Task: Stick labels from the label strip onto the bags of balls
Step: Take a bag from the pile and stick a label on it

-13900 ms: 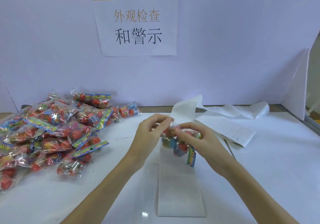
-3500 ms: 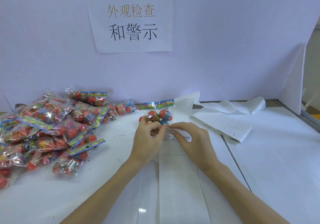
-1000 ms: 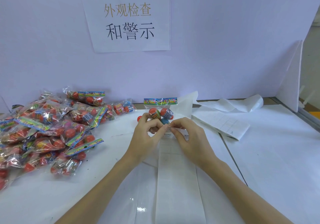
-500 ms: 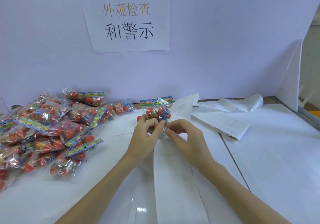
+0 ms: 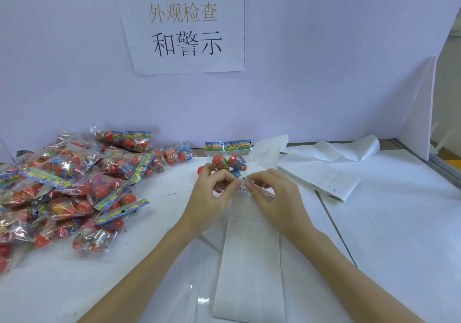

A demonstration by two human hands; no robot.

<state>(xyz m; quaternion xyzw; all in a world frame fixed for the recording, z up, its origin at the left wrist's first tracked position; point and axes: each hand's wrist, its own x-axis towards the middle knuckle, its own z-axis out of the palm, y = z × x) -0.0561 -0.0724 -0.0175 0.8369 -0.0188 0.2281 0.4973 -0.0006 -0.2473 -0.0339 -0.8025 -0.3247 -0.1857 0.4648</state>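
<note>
The white surface [image 5: 399, 235] lay open to the person's right, out to its metal edge and the leaning white foam board [image 5: 416, 113]; on the left, a heap of clear bags of red balls [image 5: 69, 188] crowded the room almost to the purple back wall.

Over the middle, the left hand [image 5: 209, 198] gripped a clear plastic bag of red and blue balls with a colourful card header [image 5: 228, 156], header upward, held just above the surface. The right hand [image 5: 274, 198] pinched a small white printed label [image 5: 245, 185] against the bag's lower part, fingertips of both hands meeting there. Beneath them the long white label strip [image 5: 249, 260] ran toward the person, its far end curling up behind the bag. A folded stack of white label sheets [image 5: 321, 180] sat near the right hand.

Half a second before, the bag had tilted; now its header stood level.
</note>
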